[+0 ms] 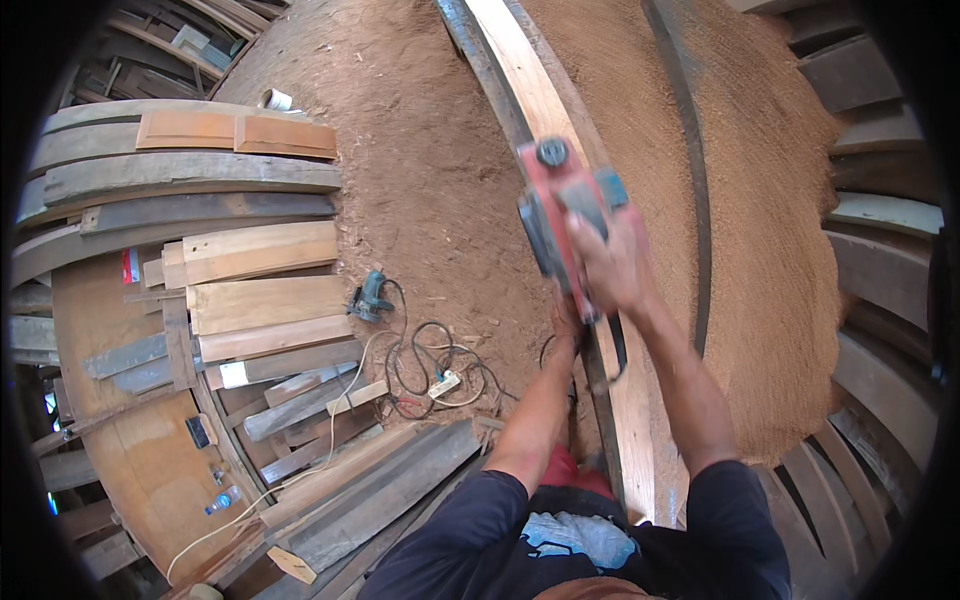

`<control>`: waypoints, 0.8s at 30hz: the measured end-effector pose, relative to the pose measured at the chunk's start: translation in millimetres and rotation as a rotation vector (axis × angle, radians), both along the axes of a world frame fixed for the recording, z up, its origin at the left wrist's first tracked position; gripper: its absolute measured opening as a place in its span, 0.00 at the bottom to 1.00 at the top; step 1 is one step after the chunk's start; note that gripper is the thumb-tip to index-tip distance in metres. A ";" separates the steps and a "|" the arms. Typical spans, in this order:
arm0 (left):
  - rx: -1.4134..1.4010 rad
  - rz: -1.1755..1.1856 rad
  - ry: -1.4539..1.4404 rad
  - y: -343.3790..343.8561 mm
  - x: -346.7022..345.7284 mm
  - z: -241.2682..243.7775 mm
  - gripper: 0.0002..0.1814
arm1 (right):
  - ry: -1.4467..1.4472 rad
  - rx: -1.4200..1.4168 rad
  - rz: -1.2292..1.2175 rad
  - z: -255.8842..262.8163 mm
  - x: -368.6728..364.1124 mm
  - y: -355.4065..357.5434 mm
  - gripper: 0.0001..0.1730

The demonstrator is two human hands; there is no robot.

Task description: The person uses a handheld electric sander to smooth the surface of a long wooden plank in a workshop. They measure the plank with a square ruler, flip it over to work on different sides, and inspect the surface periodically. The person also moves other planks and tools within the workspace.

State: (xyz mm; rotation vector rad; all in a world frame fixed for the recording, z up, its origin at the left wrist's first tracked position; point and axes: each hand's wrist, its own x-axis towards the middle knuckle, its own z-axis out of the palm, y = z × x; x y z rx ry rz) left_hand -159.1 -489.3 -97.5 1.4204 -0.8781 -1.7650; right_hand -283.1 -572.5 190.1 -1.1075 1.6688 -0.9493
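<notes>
A red and grey handheld electric planer point(553, 217) rests on a long, pale wooden board point(525, 82) that runs from the top of the view down to my body. My right hand point(616, 259) is wrapped around the planer's handle, and the machine is slightly blurred. At the planer's rear left, low beside the board, is my left hand point(568, 319); the tool partly hides its fingers, so its hold is not clear. A black cord loops down from the planer's rear. Dark timbers flank the pale board.
Stacked planks point(262, 247) fill the left side. A green corded power tool point(368, 298), tangled cables and a white power strip point(444, 384) lie on the dusty ground. Sawdust point(765, 262) is heaped at the right, beside more timber point(877, 274). A plastic bottle point(223, 500) lies lower left.
</notes>
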 end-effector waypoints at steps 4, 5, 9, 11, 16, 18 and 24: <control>0.000 0.027 -0.128 1.1 11.8 -28.5 0.36 | 0.154 -0.031 -0.005 4.7 2.7 -140.7 0.33; -0.044 0.030 -0.172 1.1 6.4 -21.1 0.37 | 0.129 -0.074 -0.028 -2.8 -3.9 -172.4 0.33; -0.116 -0.055 -0.353 -1.6 -4.3 2.3 0.41 | -0.034 -0.199 -0.069 -25.7 -42.2 -264.3 0.37; -0.016 -0.048 -0.276 1.9 -0.8 5.8 0.42 | -0.096 -0.191 -0.033 -41.4 -33.8 -258.4 0.37; 0.120 -0.029 -0.145 -5.8 1.3 19.3 0.45 | -0.132 -0.166 -0.030 -25.7 -20.4 -184.0 0.26; 0.107 -0.079 -0.249 -6.5 -0.5 19.8 0.45 | -0.059 -0.082 -0.093 -20.1 -26.0 -140.8 0.24; -0.199 -0.289 -0.290 -28.7 27.0 -16.8 0.39 | -0.031 -0.136 0.004 -7.5 -16.5 81.6 0.19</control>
